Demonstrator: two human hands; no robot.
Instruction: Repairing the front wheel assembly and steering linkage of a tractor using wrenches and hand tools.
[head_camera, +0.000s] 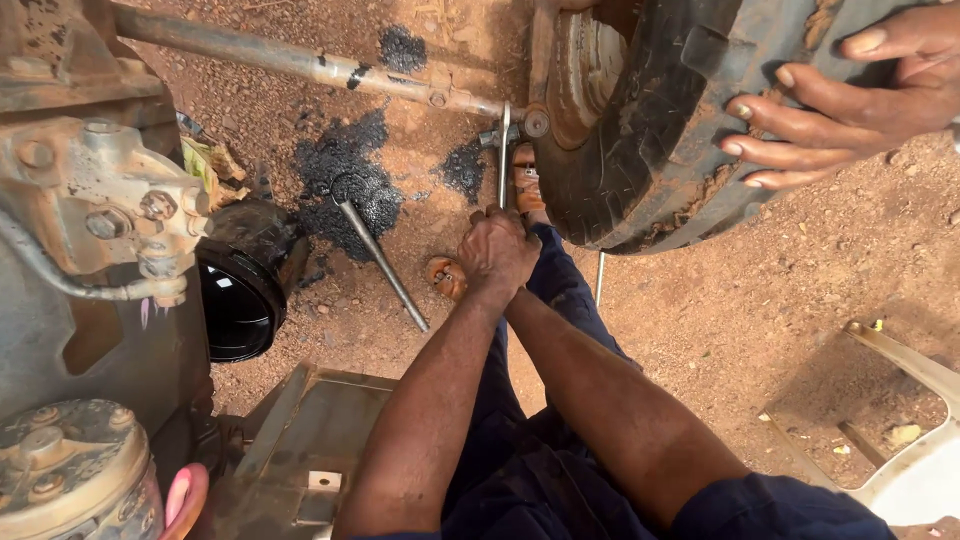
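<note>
Both my hands are clasped together round the lower end of a metal wrench (503, 165). My left hand (488, 252) lies on top; my right hand (526, 243) is mostly hidden under it. The wrench stands upright, its head on the joint (535, 122) where a long rusty steering rod (300, 62) meets the wheel. A large muddy tyre (640, 150) stands just right of my hands. Another person's hand (840, 100) rests spread on the tyre's tread at the top right.
A second long wrench (380, 260) lies on the red dirt beside a dark oil stain (345, 165). At left are a bolted machine housing (90, 200) and a black cylindrical part (240, 290). A metal plate (310, 440) lies below; a white plastic chair (910, 440) stands at the lower right.
</note>
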